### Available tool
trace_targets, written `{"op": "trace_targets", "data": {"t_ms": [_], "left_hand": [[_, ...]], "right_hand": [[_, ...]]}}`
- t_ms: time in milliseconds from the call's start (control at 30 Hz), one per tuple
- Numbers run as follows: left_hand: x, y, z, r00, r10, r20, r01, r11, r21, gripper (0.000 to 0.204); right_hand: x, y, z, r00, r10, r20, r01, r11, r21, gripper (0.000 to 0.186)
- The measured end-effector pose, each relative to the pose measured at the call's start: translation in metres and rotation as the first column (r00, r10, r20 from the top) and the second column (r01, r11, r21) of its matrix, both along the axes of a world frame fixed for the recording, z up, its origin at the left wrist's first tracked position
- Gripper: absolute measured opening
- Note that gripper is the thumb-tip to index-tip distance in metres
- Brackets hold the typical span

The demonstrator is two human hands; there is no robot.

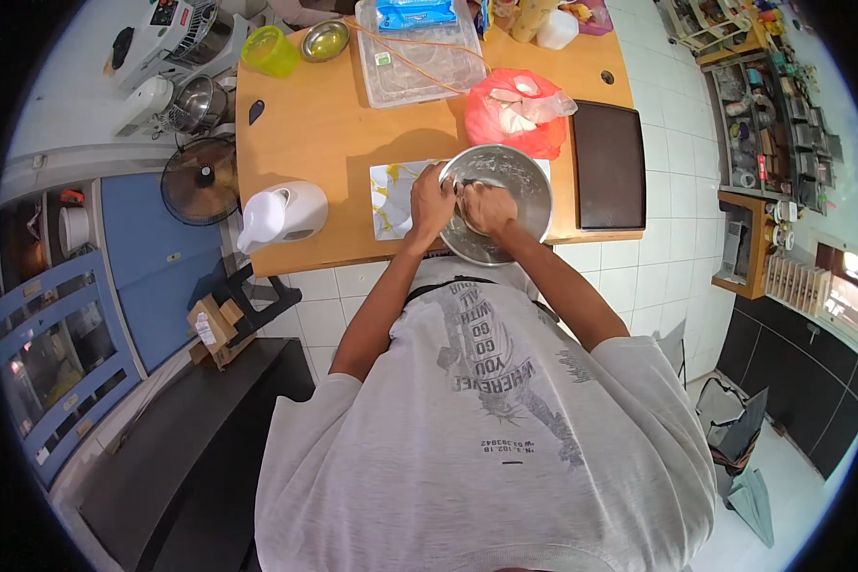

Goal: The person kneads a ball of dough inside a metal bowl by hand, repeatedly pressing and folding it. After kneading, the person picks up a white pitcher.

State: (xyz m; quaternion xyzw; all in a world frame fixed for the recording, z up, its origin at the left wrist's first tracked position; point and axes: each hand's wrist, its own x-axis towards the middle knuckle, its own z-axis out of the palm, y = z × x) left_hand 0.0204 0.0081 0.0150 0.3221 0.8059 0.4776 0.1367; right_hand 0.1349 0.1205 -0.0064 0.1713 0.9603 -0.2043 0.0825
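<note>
Left hand [434, 202]: clamped on the left rim of a steel bowl [536, 195]. Right hand [489, 208]: over the bowl's inside, fingertips hidden; cannot tell whether they close on anything. Bowl at the near edge of a wooden table [348, 129], overlapping a white-and-yellow patterned sheet [388, 195]. Just beyond the bowl, a red plastic bag [491, 119]; to its right, a dark tray [608, 172]. White jug [300, 212] near the table's left end; clear plastic container [415, 81] farther back. Room: standing fan [200, 181] left of table, blue cabinet [153, 257] beyond, pale floor tiles [677, 191], laden shelving [767, 129] at right.
</note>
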Motion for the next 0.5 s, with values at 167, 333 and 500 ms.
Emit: {"op": "trace_targets", "data": {"t_ms": [167, 333, 500], "left_hand": [[0.000, 0.001, 0.001, 0.999, 0.031, 0.028, -0.031, 0.999, 0.013, 0.024], [-0.002, -0.002, -0.009, 0.999, 0.044, 0.018, -0.043, 0.998, -0.035, 0.027], [-0.001, -0.004, -0.008, 0.999, 0.046, 0.016, -0.046, 0.999, 0.005, 0.028]], "right_hand": [[0.000, 0.013, 0.016, 1.000, -0.009, 0.012, 0.010, 0.990, -0.137, 0.038], [0.055, 0.015, 0.034, 0.981, 0.115, -0.159, -0.121, 0.992, -0.028, 0.038], [0.058, 0.017, 0.096, 0.997, -0.065, -0.029, 0.050, 0.933, -0.358, 0.054]]}}
